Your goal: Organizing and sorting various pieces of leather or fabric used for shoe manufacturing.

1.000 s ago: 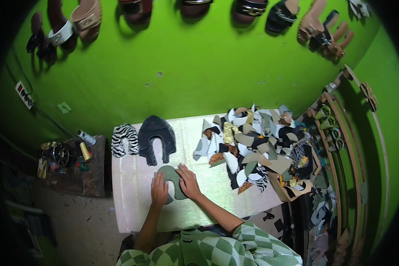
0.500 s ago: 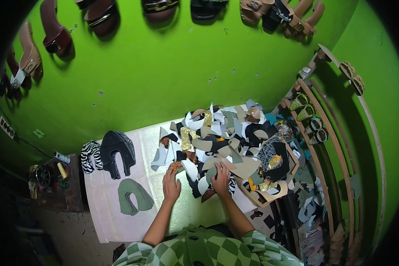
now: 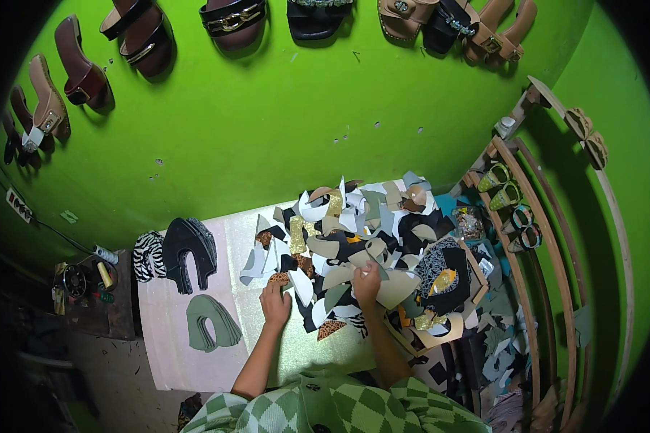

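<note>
A heap of cut material scraps (image 3: pixel 327 245) in white, beige, black, grey-green, gold and animal prints covers the right part of the table. My left hand (image 3: pixel 275 304) lies at the heap's near left edge, fingers stretched out beside a leopard-print scrap (image 3: pixel 279 277) and a white curved scrap (image 3: pixel 300 286). It holds nothing that I can see. Over the heap, my right hand (image 3: pixel 367 284) has its fingers closed in a pinch on a grey-green scrap (image 3: pixel 378 260). Part of that scrap is hidden by the fingers. Just below lies a brown leopard-print scrap (image 3: pixel 331 330).
Stacks of U-shaped pieces lie on the table's left: zebra-print (image 3: pixel 149 255), black (image 3: pixel 190 252) and green (image 3: pixel 213 322). A box of scraps (image 3: pixel 477 289) stands right of the heap, by a wooden rack (image 3: pixel 538 267). Sandals (image 3: pixel 235 23) hang on the green wall.
My right hand has moved forward and right, from lying spread on the scraps to pinching one. My left hand has barely moved. The view has shifted slightly.
</note>
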`<state>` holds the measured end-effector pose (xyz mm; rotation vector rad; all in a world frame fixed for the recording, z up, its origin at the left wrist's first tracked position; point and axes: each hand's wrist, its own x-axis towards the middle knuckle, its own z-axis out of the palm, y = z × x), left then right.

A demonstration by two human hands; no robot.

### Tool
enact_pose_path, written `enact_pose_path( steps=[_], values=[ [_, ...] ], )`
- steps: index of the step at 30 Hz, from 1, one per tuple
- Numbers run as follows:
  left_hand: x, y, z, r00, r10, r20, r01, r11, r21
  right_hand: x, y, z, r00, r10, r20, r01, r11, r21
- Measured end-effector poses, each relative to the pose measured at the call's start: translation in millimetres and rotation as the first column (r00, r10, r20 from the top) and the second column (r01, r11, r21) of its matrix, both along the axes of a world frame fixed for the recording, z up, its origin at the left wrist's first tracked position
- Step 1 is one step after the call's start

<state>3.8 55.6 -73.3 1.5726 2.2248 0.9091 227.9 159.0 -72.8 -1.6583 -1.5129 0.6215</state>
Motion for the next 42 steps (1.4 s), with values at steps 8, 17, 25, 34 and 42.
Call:
enact_pose_path(
  steps=[8,17,25,34,42],
  values=[
    [-2.8,-18.0,32.8,0.992,-0.085,0.099,0.081,0.996,0.038,24.7,12.7,45.6,0.892,-0.287,0.349,0.180,0.934,0.307],
    [-5.5,-34.6,18.0,0.548,-0.230,0.804,0.231,0.966,0.119,-48.7,-70.0,61.0,0.706,0.534,-0.465,-0.598,0.801,0.012],
    [-49.6,-77.0,24.3,0.208,-0.251,0.945,0.524,0.845,0.108,-68.7,-100.2,86.6,0.392,0.557,-0.732,-0.877,0.466,-0.116],
    [-50.0,-135.1,-21.4,-0.165,0.055,0.985,0.403,0.915,0.017,-89.4,-136.9,103.1,0.248,0.867,-0.432,-0.959,0.282,0.014],
    [-82.9,-136.2,-13.7,-0.462,0.275,0.843,0.618,0.782,0.084,-98.5,-128.9,131.1,0.227,0.858,-0.461,-0.971,0.235,-0.040]
  ],
)
